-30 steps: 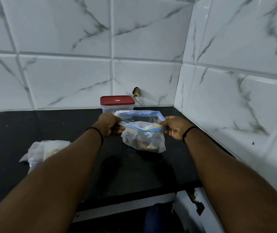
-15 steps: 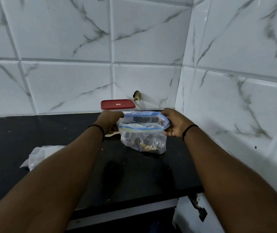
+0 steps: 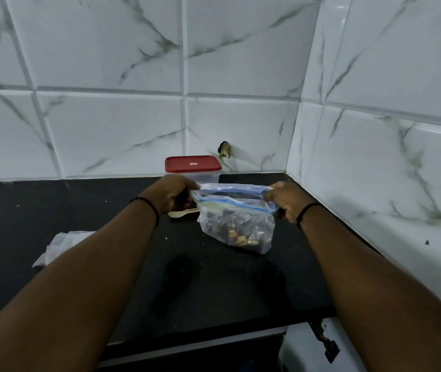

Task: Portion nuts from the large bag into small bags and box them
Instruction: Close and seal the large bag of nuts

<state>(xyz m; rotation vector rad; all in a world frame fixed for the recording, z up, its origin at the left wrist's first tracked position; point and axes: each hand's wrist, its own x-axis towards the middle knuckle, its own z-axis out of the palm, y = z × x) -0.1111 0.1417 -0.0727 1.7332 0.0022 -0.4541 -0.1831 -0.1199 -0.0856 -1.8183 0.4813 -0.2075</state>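
Here, in the corner of the kitchen counter:
Left hand: the left hand [image 3: 172,196] pinches the left end of the zip bag's mouth, fingers curled round the plastic.
Right hand: the right hand [image 3: 285,201] grips the right end of the same rim, fingers closed on it.
Zip bag: the clear zip bag [image 3: 236,221] with its blue seal strip is stretched between the two hands, mouth pulled wide, its bottom resting on the black counter [image 3: 106,210]; nuts [image 3: 243,237] sit low in it.
Box: a clear box with a red lid [image 3: 193,164] stands behind the bag, against the tiled wall, lid on.
Spoon: a pale wooden spoon [image 3: 181,213] lies on the counter just beside the bag, partly under the left hand.
Other plastic: crumpled clear plastic bags [image 3: 61,242] lie to the left, well apart, half hidden by the left forearm.
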